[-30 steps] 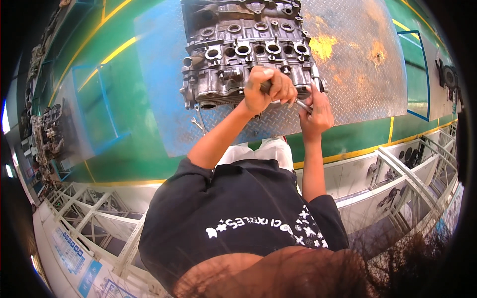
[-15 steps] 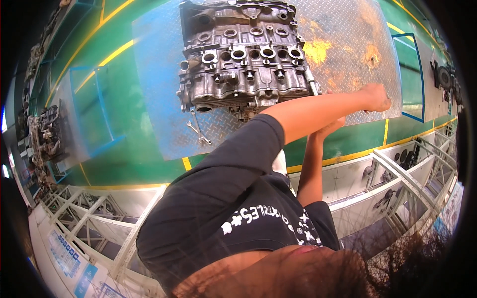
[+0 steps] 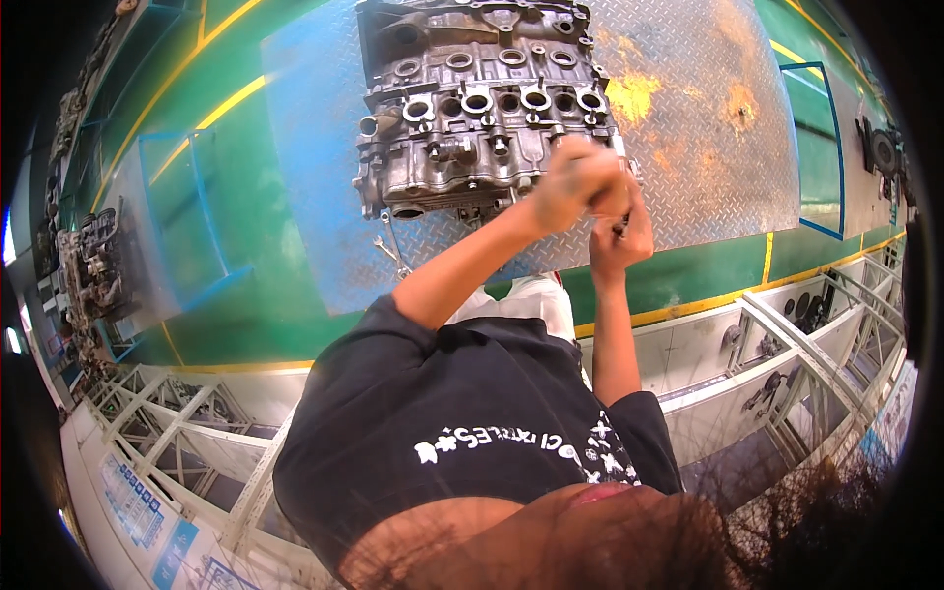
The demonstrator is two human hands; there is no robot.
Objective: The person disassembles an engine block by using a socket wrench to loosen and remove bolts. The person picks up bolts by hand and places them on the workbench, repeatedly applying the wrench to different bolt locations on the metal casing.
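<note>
Flooring of green paint with yellow lines is seen, overlaid by a diamond-tread metal plate [image 3: 708,167] stained orange. A wrench [image 3: 391,248] lies on it. The grey cylinder head [image 3: 482,108] rests above, long axis left to right, ports upward. At its right end, the left hand [image 3: 580,182] is clenched; the right hand [image 3: 619,236] is closed on a thin tool, hardly discernible.

Bright, even overhead light; glare whitens the metal floor plate [image 3: 708,167] toward one o'clock. Both hands are motion-blurred. Fisheye bends edges, with black vignette around the rim.
</note>
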